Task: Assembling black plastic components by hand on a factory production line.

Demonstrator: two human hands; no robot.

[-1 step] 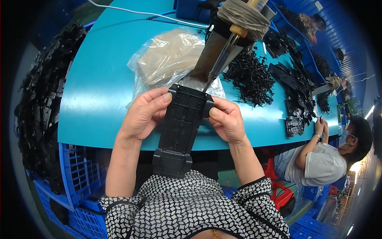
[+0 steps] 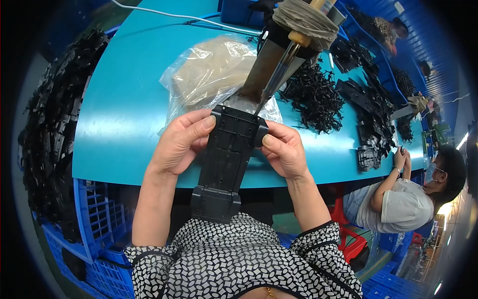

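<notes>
My left hand (image 2: 181, 142) pinches the far left corner of a long black moulded plastic part (image 2: 226, 157) between thumb and fingers. At its far right corner, my right hand (image 2: 285, 152) grips the same part. The part hangs over the table's front edge, its wider near end (image 2: 215, 205) close to my patterned top. Right at the far edge of the part is the tip of a soldering-iron-like tool (image 2: 280, 70) with a yellowish handle. Beside that tool, a flat metal arm (image 2: 264, 70) slopes down, with grey cloth (image 2: 304, 21) wrapped round its top. Whether the tip touches the plastic I cannot tell.
A clear plastic bag (image 2: 214, 70) lies on the turquoise table (image 2: 124, 124). Small black pieces (image 2: 313, 97) are heaped to the right, with larger black parts (image 2: 371, 107) beyond. Black parts (image 2: 55, 129) fill a blue crate (image 2: 99, 214) at left. A co-worker (image 2: 403, 199) sits at right.
</notes>
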